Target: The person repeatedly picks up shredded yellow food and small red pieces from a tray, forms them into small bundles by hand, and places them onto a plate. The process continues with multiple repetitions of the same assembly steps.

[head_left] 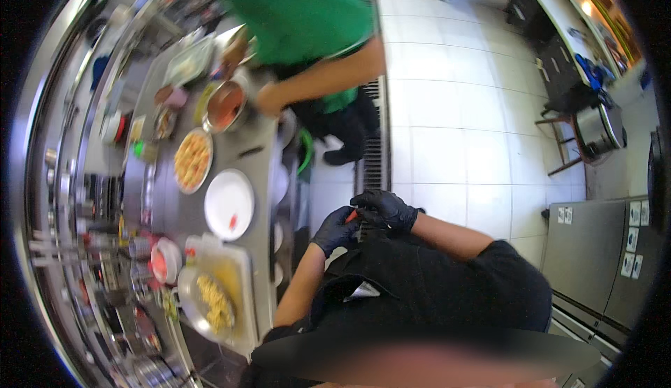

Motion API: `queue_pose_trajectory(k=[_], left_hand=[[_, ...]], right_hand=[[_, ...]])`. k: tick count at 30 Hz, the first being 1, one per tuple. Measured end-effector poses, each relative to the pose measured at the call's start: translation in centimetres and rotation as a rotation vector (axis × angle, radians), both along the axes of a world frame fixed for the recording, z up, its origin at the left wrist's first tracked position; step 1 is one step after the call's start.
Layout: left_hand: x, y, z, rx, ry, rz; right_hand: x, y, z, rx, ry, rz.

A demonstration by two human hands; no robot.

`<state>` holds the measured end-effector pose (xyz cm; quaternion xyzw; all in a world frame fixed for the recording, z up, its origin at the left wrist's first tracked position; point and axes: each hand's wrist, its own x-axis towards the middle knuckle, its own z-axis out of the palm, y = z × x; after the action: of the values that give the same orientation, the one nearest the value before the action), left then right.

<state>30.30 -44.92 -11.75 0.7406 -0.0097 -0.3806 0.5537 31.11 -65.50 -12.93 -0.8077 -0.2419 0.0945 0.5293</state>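
Both grips, left hand [334, 229] and right hand [384, 209], pinch one small, seemingly red piece [351, 215].

Matt black gloves [363, 219], brushed metal counter [260, 178], glossy white floor tiles [454, 122].

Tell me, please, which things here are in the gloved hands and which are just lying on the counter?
In hand:
- left hand and right hand, both on the small red piece

Lying about:
- white plate
- topped flatbread
- bowl of red sauce
- pan of yellow food
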Motion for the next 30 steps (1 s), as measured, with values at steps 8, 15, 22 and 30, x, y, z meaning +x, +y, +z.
queue_pose_trajectory(k=[8,15,22,30], left_hand=[[19.3,-38.4,-5.0,-0.132,0.151,-0.822],[32.2,-60.5,-5.8,-0.305,0.354,-1.107],[53.5,-69.7,-13.4,-0.027,0.134,-1.114],[84.6,-87.1,-0.7,-0.021,0.131,-0.928]], right_hand=[[4.9,-31.0,-1.6,0.052,0.091,-0.746],[13.9,-49.1,-3.4,0.292,0.267,-1.08],[25.6,-66.5,-13.1,-0.22,0.422,-1.184],[30.2,-81.8,-21.0,-0.301,1.378,-1.099]])
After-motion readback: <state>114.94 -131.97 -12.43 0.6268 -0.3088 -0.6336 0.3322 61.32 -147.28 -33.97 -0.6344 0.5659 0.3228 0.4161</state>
